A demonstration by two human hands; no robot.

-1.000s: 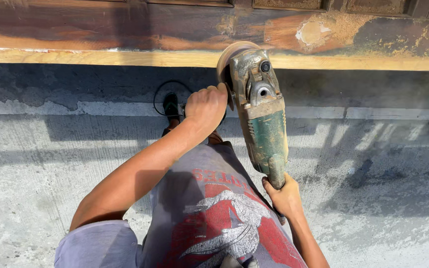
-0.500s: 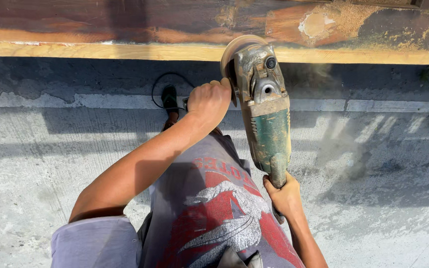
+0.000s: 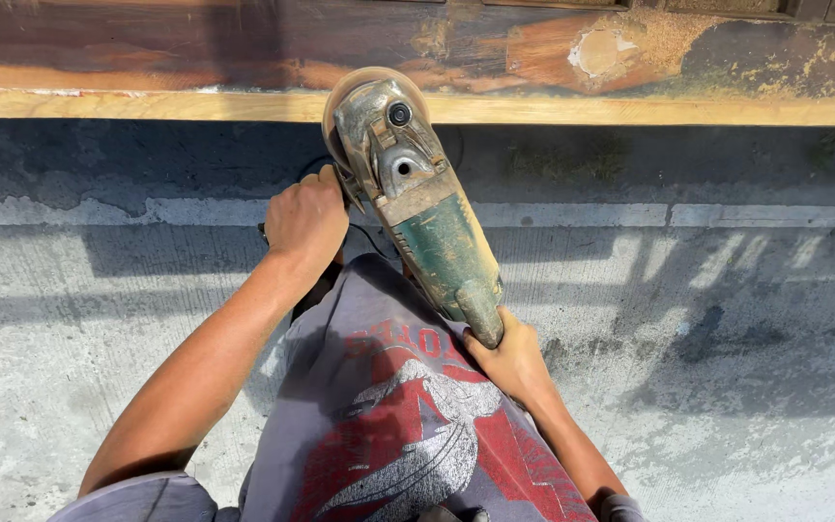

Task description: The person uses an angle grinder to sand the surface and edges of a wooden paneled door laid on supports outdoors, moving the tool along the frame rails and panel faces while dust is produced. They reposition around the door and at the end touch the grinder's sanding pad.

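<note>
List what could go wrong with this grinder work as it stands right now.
Both hands are bare: the left hand grips beside the spinning disc, so a kickback off the wooden beam might cut it. The right hand holds only the tail of the grinder, giving weak control. The loose shirt hangs close under the tool.

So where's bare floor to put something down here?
Bare concrete floor lies right of the right hand, and more left of the left hand. It is crowded mid-frame, where both hands hold the angle grinder at the wooden beam.
</note>
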